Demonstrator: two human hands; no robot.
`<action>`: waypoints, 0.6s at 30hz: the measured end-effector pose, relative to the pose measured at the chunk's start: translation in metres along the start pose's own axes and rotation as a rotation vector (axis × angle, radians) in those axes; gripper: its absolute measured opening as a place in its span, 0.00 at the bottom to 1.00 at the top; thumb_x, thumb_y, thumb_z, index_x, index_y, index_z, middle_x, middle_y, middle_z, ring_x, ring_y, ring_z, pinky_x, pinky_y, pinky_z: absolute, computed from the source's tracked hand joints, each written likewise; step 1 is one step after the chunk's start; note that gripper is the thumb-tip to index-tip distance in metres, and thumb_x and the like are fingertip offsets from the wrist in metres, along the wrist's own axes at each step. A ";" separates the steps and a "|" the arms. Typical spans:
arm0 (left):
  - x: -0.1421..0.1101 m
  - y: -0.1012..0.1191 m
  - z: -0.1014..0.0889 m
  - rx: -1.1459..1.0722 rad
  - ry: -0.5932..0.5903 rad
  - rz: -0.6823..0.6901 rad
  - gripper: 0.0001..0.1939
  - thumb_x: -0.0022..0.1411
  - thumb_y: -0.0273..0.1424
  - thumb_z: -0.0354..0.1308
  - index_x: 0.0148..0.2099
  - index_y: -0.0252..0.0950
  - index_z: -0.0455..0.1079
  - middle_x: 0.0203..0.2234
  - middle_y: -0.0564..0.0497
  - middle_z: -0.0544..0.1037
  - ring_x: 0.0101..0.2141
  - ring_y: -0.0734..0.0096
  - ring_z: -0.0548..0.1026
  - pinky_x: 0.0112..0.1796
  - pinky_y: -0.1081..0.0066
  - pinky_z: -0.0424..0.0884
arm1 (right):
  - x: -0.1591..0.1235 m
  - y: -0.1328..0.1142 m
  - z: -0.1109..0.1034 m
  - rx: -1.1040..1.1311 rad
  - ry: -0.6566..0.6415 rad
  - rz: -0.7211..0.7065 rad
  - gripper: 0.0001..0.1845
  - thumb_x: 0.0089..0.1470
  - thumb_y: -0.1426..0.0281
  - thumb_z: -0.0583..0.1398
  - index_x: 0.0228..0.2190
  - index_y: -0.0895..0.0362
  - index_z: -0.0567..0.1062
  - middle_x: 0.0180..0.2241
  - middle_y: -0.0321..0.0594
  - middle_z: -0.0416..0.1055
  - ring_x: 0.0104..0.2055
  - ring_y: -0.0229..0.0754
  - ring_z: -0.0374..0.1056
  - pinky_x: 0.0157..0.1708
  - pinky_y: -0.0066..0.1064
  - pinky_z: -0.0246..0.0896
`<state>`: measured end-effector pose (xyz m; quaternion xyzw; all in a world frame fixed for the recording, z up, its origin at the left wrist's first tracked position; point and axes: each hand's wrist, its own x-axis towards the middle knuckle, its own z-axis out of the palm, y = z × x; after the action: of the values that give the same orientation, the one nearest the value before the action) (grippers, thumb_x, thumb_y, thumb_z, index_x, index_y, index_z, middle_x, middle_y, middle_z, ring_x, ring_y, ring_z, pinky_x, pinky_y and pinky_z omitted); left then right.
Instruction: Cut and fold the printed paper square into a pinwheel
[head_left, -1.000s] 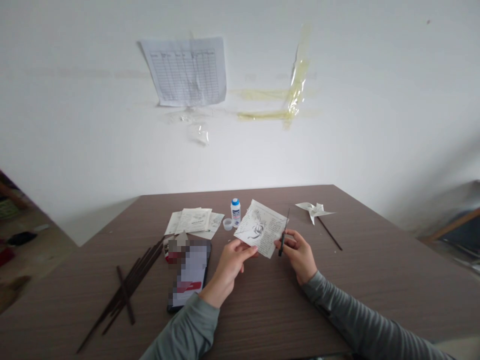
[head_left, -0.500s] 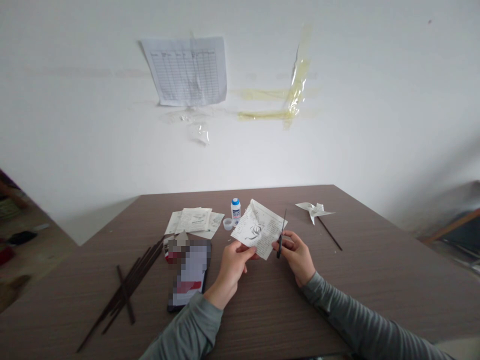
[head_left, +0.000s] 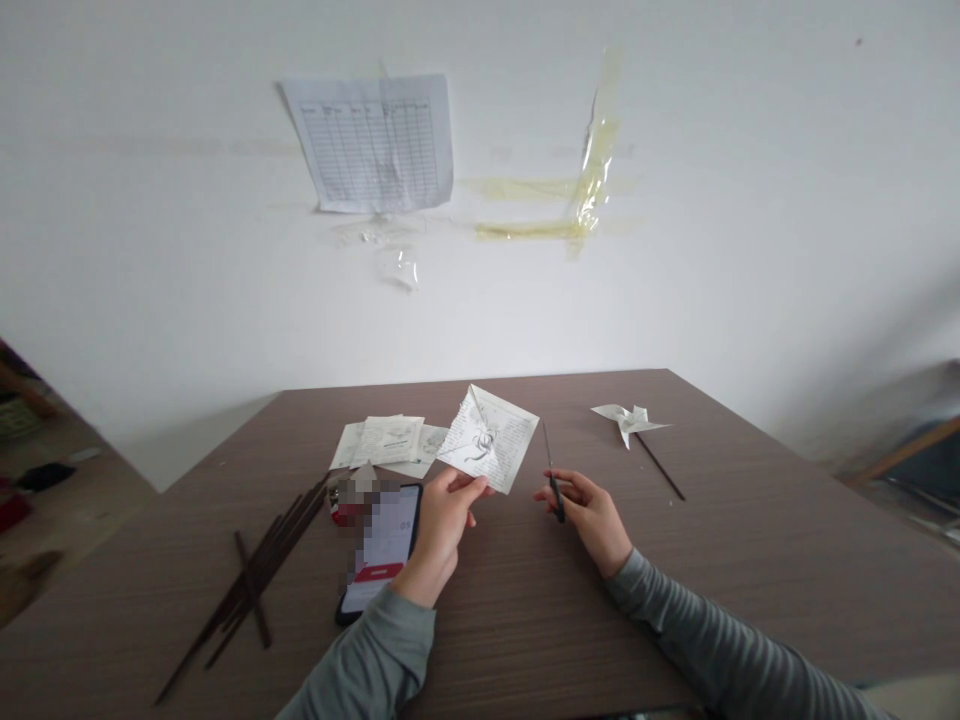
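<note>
left hand point(head_left: 442, 518): thumb and fingers pinching the printed paper square point(head_left: 491, 438) by its lower edge — it's up over the table point(head_left: 525, 620)
right hand point(head_left: 589, 515): fingers curled round the scissors point(head_left: 553, 485) — just beside the paper

A plain indoor room, its exact kind unclear
A printed sheet point(head_left: 375, 145) and yellowed tape point(head_left: 595, 175) mark the white wall point(head_left: 480, 320) behind the tabletop point(head_left: 540, 610).

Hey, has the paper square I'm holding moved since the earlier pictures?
Yes. The paper square has shifted left and slightly up in the view, farther from the pinwheel, which lies where it did.
</note>
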<state>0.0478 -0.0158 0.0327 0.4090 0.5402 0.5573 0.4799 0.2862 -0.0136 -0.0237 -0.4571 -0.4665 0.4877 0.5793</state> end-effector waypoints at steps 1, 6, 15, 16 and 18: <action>0.000 0.000 -0.001 -0.008 0.003 0.003 0.17 0.50 0.38 0.86 0.32 0.39 0.82 0.32 0.44 0.92 0.38 0.50 0.94 0.20 0.77 0.63 | -0.001 0.000 0.000 -0.009 -0.010 -0.001 0.29 0.45 0.47 0.88 0.43 0.49 0.95 0.35 0.48 0.94 0.35 0.56 0.85 0.39 0.47 0.84; 0.001 -0.001 -0.003 -0.028 0.003 0.023 0.17 0.50 0.39 0.86 0.34 0.39 0.84 0.35 0.43 0.94 0.40 0.49 0.96 0.21 0.77 0.65 | -0.004 0.004 -0.001 -0.086 -0.044 -0.020 0.29 0.49 0.44 0.85 0.45 0.49 0.97 0.33 0.44 0.92 0.36 0.55 0.84 0.41 0.45 0.81; 0.006 -0.004 -0.007 -0.081 0.066 0.095 0.17 0.49 0.42 0.84 0.33 0.40 0.82 0.35 0.42 0.95 0.41 0.47 0.97 0.23 0.75 0.68 | -0.012 0.003 -0.005 -0.362 -0.302 -0.064 0.32 0.63 0.38 0.76 0.49 0.54 0.93 0.32 0.44 0.90 0.35 0.54 0.84 0.42 0.46 0.79; 0.006 -0.004 -0.007 -0.086 0.068 0.099 0.18 0.49 0.43 0.84 0.33 0.40 0.82 0.35 0.41 0.95 0.41 0.46 0.97 0.22 0.75 0.68 | -0.013 0.002 -0.004 -0.389 -0.337 -0.075 0.33 0.65 0.38 0.75 0.50 0.55 0.93 0.33 0.45 0.91 0.35 0.54 0.84 0.43 0.46 0.80; 0.006 -0.004 -0.007 -0.096 0.068 0.107 0.19 0.48 0.43 0.85 0.34 0.40 0.83 0.35 0.41 0.95 0.42 0.45 0.97 0.22 0.75 0.68 | -0.014 0.000 -0.004 -0.423 -0.396 -0.091 0.34 0.68 0.37 0.73 0.51 0.55 0.92 0.33 0.46 0.91 0.35 0.54 0.85 0.44 0.46 0.81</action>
<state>0.0398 -0.0112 0.0275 0.3947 0.5063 0.6207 0.4500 0.2884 -0.0282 -0.0252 -0.4423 -0.6818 0.4330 0.3899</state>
